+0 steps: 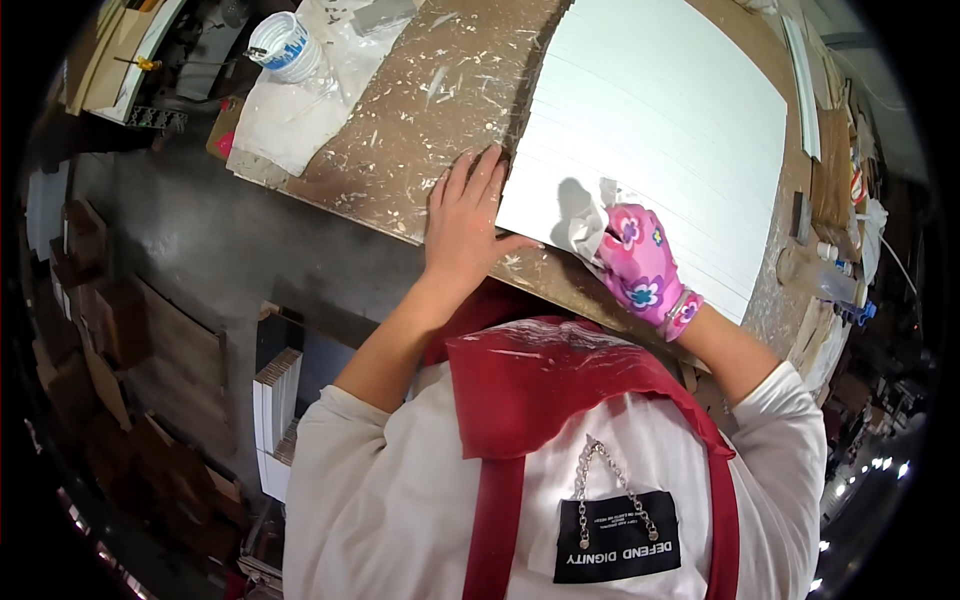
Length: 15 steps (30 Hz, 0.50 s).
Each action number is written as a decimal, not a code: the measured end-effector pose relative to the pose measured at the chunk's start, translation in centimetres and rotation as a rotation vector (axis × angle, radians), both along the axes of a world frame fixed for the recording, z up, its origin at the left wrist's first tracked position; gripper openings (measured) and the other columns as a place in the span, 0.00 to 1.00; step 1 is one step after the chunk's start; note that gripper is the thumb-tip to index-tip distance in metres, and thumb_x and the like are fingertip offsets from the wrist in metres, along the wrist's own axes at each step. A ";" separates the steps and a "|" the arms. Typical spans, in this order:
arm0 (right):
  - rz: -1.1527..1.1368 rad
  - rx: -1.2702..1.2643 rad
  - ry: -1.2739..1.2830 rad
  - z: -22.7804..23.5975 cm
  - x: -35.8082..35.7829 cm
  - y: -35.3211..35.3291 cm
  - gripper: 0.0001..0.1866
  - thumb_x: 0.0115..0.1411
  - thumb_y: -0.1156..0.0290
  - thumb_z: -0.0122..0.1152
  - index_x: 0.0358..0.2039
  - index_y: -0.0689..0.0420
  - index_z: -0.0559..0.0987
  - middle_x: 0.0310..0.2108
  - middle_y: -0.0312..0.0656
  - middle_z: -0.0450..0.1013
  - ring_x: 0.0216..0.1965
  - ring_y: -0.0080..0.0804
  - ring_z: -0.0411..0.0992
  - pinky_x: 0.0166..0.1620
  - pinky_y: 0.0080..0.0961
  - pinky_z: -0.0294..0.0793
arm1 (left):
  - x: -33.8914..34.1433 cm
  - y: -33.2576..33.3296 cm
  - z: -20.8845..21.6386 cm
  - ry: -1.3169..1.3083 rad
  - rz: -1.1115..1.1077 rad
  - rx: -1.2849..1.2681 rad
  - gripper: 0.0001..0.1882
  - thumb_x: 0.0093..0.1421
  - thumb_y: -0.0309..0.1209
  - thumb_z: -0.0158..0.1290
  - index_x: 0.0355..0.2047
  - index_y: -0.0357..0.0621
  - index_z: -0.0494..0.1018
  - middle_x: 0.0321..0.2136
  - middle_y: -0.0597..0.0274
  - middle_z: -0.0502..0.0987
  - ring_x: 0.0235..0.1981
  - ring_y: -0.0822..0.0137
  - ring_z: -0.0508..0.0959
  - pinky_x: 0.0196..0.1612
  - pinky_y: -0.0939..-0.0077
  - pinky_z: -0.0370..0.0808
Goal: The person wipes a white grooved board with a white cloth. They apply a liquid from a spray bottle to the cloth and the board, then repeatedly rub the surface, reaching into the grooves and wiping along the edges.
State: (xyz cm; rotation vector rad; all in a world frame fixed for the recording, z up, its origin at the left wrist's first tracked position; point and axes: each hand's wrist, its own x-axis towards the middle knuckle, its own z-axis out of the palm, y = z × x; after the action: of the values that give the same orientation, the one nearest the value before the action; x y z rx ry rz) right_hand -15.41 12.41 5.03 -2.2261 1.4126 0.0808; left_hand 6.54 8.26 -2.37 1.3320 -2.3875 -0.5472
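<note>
A large white panel [650, 110] with fine parallel lines across it lies on the paint-flecked brown worktable [440, 90]. My right hand [640, 260], in a pink glove with a flower print, is closed on a crumpled white rag [590, 230]. The rag rests at the panel's near edge, and a shadow falls beside it. My bare left hand [465, 222] lies on the table just left of the panel's near corner. Its fingers are stretched out and its thumb points toward the panel. Nothing is in it.
A white plastic tub [285, 47] stands on a pale sheet [290, 115] at the table's far left. Right of the panel are a clear plastic container [815, 272] and a dark block [801, 215]. White boards [277, 395] stand below the table's left side. Cardboard pieces [115, 310] lean farther left.
</note>
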 end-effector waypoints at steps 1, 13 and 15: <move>-0.063 -0.043 -0.079 -1.6 0.5 0.5 0.18 0.53 0.66 0.58 0.46 0.48 0.73 0.46 0.40 0.70 0.45 0.32 0.71 0.47 0.30 0.74 | -0.2 0.0 0.1 -0.001 -0.012 0.001 0.47 0.39 0.49 0.65 0.56 0.36 0.63 0.61 0.59 0.58 0.61 0.53 0.56 0.60 0.57 0.55; -0.197 -0.105 -0.454 -2.9 1.4 0.4 0.12 0.57 0.64 0.59 0.40 0.54 0.75 0.30 0.39 0.73 0.27 0.25 0.72 0.29 0.21 0.75 | -0.4 -0.1 0.0 -0.049 -0.060 -0.004 0.46 0.40 0.48 0.65 0.55 0.35 0.63 0.61 0.57 0.58 0.60 0.51 0.58 0.60 0.55 0.55; -0.122 0.035 -0.521 -4.7 3.9 -0.7 0.16 0.60 0.60 0.52 0.46 0.52 0.72 0.44 0.43 0.71 0.41 0.34 0.73 0.39 0.28 0.78 | -0.5 0.3 -0.6 0.128 0.089 0.124 0.43 0.40 0.41 0.66 0.55 0.34 0.63 0.62 0.58 0.57 0.61 0.51 0.56 0.60 0.54 0.54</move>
State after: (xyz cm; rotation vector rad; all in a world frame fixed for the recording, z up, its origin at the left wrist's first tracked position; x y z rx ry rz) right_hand -11.49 11.70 0.36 -1.9318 1.2319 -0.4771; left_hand 6.01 8.56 -2.92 1.4021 -2.2114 -0.7425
